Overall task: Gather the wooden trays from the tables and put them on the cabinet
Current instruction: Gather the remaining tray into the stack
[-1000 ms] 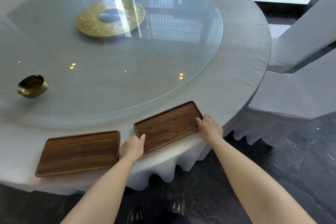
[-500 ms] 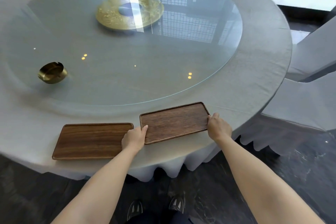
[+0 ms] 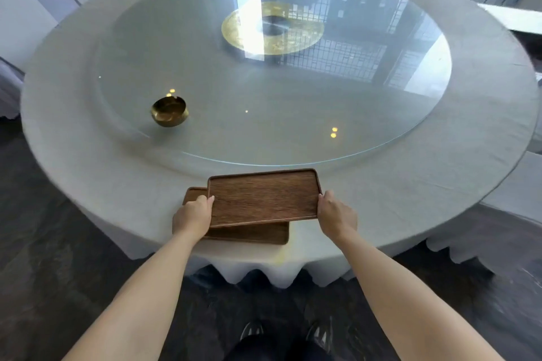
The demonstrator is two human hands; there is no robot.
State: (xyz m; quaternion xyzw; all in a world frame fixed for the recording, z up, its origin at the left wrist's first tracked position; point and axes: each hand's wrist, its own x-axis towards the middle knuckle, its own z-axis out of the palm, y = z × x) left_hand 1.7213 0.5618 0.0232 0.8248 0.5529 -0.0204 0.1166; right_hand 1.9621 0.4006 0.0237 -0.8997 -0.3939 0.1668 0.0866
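Observation:
A dark wooden tray (image 3: 264,196) is held level between my two hands, above a second wooden tray (image 3: 252,233) that lies on the round table's near edge. My left hand (image 3: 192,215) grips the upper tray's left end, my right hand (image 3: 335,215) its right end. The upper tray sits a little right of and beyond the lower one and hides most of it. Only the lower tray's left corner and near edge show. I cannot tell whether the two trays touch.
The round table (image 3: 425,184) has a grey cloth and a glass turntable (image 3: 293,114). A brass bowl (image 3: 169,111) stands on the glass at left, a gold disc (image 3: 249,29) at its centre. White-covered chairs (image 3: 26,17) stand at the left and right. Dark floor lies below.
Both hands have carried the right-hand tray leftwards over the left-hand tray. The two trays lay side by side on the table before; the view has shifted left with them.

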